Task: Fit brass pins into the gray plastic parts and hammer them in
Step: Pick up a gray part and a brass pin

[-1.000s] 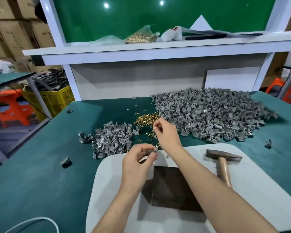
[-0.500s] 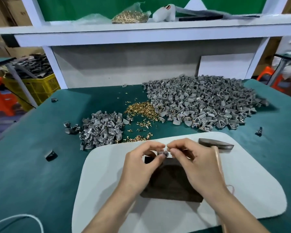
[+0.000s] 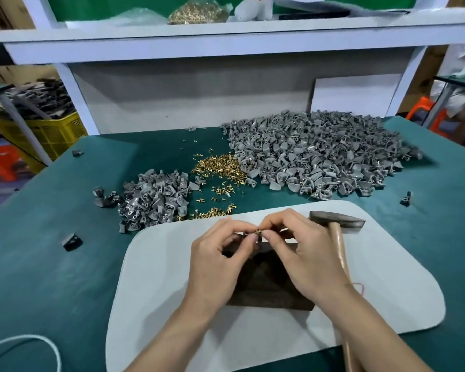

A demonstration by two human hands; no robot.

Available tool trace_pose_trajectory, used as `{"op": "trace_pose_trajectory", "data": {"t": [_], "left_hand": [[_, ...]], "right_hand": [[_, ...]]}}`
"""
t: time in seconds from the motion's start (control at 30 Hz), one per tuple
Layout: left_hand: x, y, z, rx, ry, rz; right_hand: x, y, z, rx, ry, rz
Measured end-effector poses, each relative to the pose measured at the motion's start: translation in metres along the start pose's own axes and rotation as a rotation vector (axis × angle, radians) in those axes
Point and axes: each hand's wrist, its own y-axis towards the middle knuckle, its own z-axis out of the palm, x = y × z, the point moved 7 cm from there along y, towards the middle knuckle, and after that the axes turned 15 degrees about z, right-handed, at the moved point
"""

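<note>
Brass pin point(image 3: 258, 232): held at the point where both sets of fingertips meet, above the far edge of the dark block point(image 3: 266, 280); largely hidden, only a brass glint shows.
Gray plastic part point(image 3: 255, 238): immediately left of the pin and touching it; mostly covered by fingers.
Left hand point(image 3: 218, 261): grip pinched on the gray plastic part, thumb and forefinger.
Right hand point(image 3: 303, 256): grip pinched on the brass pin, fingers curled.
Deciding relation: pin lies to the right of the part, so entry would run right to left. Its long axis appears roughly crosswise, though it is too small to confirm.
Step in hand (judged): seating the pin by hand; hammering not yet begun.
Hammer point(image 3: 336, 220): on the white mat point(image 3: 156, 277), just right of the right hand, head at the far end, handle running back toward the person. The right hand is the nearer.
Stock: loose pins point(image 3: 220, 169) on the desk point(image 3: 51, 264), between a small pile of parts point(image 3: 153, 202) and a large pile point(image 3: 320, 159).
Risk (judged): pin may tilt when set down on the block.
</note>
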Motion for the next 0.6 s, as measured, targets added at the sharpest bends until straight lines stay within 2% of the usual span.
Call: {"op": "trace_pose_trajectory", "data": {"t": [0.13,0.37,0.5,0.6], "left_hand": [[0.0,-0.001,0.001,0.006,-0.019,-0.004],[-0.009,0.001,-0.002,-0.021,0.142,0.057],[-0.01,0.001,-0.001,-0.018,0.197,0.091],[-0.01,0.001,-0.001,-0.008,0.147,0.067]], "right_hand": [[-0.002,0.001,0.004,0.051,0.027,0.013],[-0.007,0.0,-0.005,-0.071,0.083,0.098],[-0.002,-0.003,0.002,-0.022,0.063,0.082],[0.0,-0.004,0.001,-0.066,0.012,0.069]]}}
